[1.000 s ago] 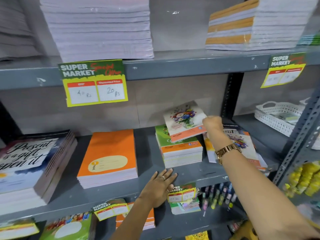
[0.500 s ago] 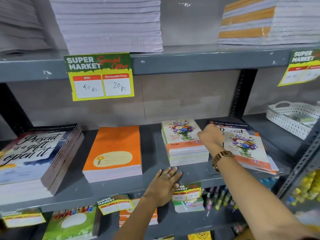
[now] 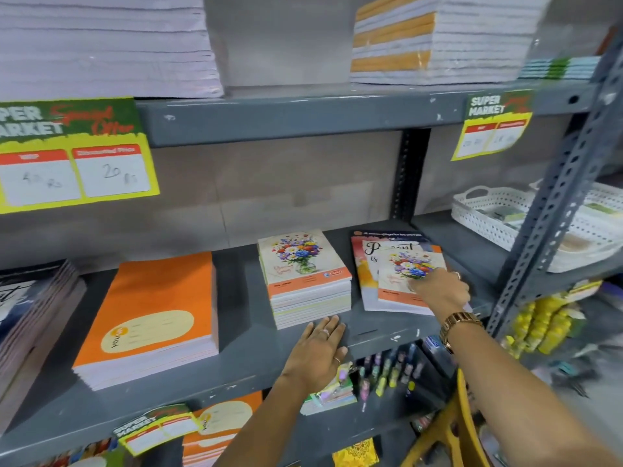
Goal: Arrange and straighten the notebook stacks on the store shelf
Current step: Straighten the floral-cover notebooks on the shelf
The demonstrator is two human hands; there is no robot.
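Note:
On the grey middle shelf [image 3: 242, 372] stands a squared stack of floral-cover notebooks [image 3: 303, 264]. Left of it lies an orange notebook stack [image 3: 158, 298], and a dark stack [image 3: 30, 298] sits at the far left edge. To the right a loose floral notebook [image 3: 401, 264] lies askew on a thin pile topped by a "Present" cover [image 3: 367, 261]. My right hand [image 3: 441, 291], with a gold watch on the wrist, grips this loose notebook at its near right corner. Resting flat on the shelf's front edge is my left hand [image 3: 317, 358], fingers apart, just in front of the floral stack.
Tall white and orange-banded stacks [image 3: 438, 38] fill the upper shelf, with price tags [image 3: 492, 126] hanging from its edge. A white basket [image 3: 488, 210] sits beyond the perforated grey post [image 3: 553, 203]. Pens [image 3: 387, 372] and more notebooks lie below. A yellow chair [image 3: 451, 429] is at lower right.
The floral notebook once held in the air now tops the middle stack. My right hand has moved right onto the loose floral notebook. The left hand stays on the shelf edge.

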